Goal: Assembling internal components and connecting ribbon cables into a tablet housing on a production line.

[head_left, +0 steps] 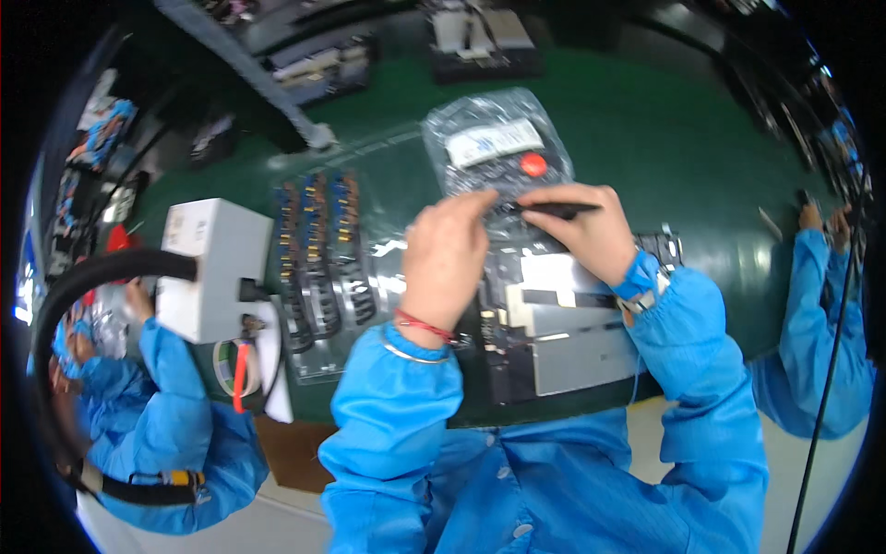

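My right hand point(581, 222) pinches a short, slim black tool point(570, 210) between thumb and fingers. It may be tweezers, but blur hides its exact kind. My left hand point(448, 258) is closed, thumb and forefinger together beside the tool's left end. A small dark piece point(506, 205) shows between the two hands, too blurred to name. Both hands are over the lower edge of a clear plastic bag point(438, 134) of dark parts, with a white label and a red round sticker. Below them on the table is an opened flat electronic device point(581, 360) with grey and black panels.
On my left lies a clear tray point(318, 374) with rows of small dark, blue and orange parts. A white box point(217, 268) and tape rolls point(224, 367) stand further left. Co-workers in blue sleeves point(808, 286) sit on both sides. More devices point(484, 46) lie at the back.
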The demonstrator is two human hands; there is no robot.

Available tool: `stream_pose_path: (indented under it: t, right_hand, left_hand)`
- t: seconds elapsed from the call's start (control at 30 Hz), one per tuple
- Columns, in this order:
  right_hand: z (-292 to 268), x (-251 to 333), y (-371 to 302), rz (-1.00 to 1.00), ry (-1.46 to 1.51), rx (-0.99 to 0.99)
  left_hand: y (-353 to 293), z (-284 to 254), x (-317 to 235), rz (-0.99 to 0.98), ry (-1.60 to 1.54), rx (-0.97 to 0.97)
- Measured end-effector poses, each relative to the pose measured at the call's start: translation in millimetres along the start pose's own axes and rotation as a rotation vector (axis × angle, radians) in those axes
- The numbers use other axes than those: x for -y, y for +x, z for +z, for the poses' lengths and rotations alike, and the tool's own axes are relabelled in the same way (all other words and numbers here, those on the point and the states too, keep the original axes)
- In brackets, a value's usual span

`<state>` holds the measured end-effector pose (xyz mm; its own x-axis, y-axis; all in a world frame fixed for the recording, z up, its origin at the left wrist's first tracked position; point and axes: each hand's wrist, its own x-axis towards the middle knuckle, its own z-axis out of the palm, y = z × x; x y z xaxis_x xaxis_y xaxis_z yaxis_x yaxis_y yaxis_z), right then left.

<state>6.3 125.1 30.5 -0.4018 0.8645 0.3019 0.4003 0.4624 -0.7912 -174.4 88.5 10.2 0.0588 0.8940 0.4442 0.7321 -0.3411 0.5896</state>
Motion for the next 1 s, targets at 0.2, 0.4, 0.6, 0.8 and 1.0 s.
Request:
stream_pose_path:
  t: [0.2, 0.4, 0.6, 0.8, 1.0]
  right_hand:
    - [-17, 4, -20, 0.137, 0.17, -0.063]
    - [-46, 32, -49, 0.178, 0.293, -0.132]
    - [-78, 48, -148, 0.155, 1.003, -0.297]
    - [42, 126, -182, 0.538, 1.537, 0.147]
    - [199, 182, -147, 0.821, 1.657, 0.62]
  left_hand:
    - [-5, 13, -10, 0.01, -0.099, -0.027]
    - [-15, 7, 2, 0.147, -0.041, -0.147]
    - [-11, -36, -36, 0.23, -0.324, -0.196]
    - [-118, -84, -67, -0.116, -1.331, -0.456]
    - [-232, -143, 9, -0.588, -1.415, -1.047]
